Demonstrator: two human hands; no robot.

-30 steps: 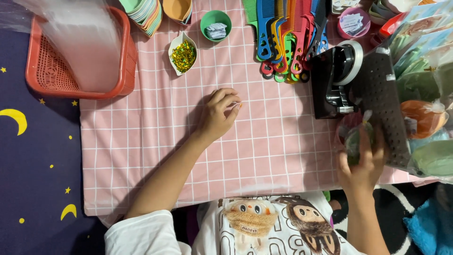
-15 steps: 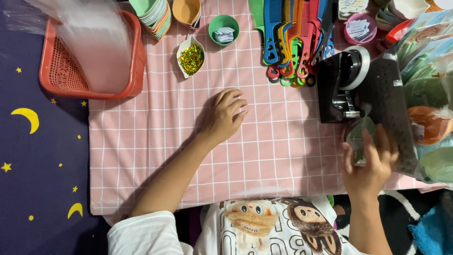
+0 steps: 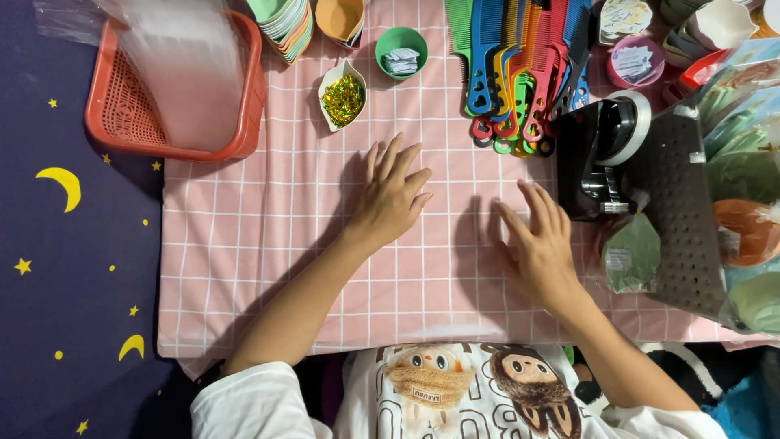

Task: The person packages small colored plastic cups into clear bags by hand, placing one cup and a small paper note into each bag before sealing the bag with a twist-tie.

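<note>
left hand [image 3: 394, 199], right hand [image 3: 540, 248]: both open, empty, flat on pink cloth [image 3: 268, 244]; 1 bagged green item [image 3: 632, 254] lies just beside the right hand.

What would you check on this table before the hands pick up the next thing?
1. Left hand free: ok, fingers spread flat on the pink checked cloth, holding nothing.
2. Right hand free: ok, open on the cloth, holding nothing.
3. Green packed bag put down: ok, it lies beside the right hand, apart from it, below the black tape dispenser.
4. Combs within sight: ok, a fanned row in many colours at the far edge.
5. Dish of gold bits stocked: ok, just beyond the left hand.
6. Clear bags in the red basket: ok, a stack is there; how many, cannot tell.
</note>
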